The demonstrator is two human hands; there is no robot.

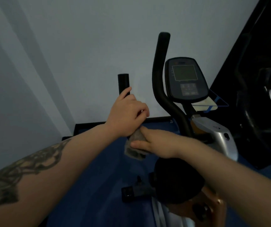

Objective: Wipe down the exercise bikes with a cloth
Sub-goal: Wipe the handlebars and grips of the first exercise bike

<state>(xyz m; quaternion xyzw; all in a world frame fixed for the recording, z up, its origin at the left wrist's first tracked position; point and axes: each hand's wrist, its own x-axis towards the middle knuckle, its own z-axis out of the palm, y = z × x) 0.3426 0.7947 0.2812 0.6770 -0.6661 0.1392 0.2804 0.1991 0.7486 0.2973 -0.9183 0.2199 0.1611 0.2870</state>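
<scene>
I judge the job to be in its early-to-middle stretch on this bike: my left hand (128,115) is curled round the near handlebar (123,84), steadying it just below its black foam end, while my right hand (154,145) pinches the grey cloth (135,145) between thumb and fingers and wraps it against the same bar directly beneath my left hand, at about six o'clock from it. So the lower shaft of that handlebar is what is being wiped now. Nothing visible tells me which surfaces are already clean. Still to do, as far as I can judge: the tall curved handlebar (160,76) at two o'clock from my hands, the console (184,79) with its screen and buttons just right of that, the silver frame cover (216,133) at three o'clock, and the black saddle (177,181) at five o'clock. As for containers, the only one I can make out is a clear tray (213,102) below the console; something pale lies in it, too dim to name.
</scene>
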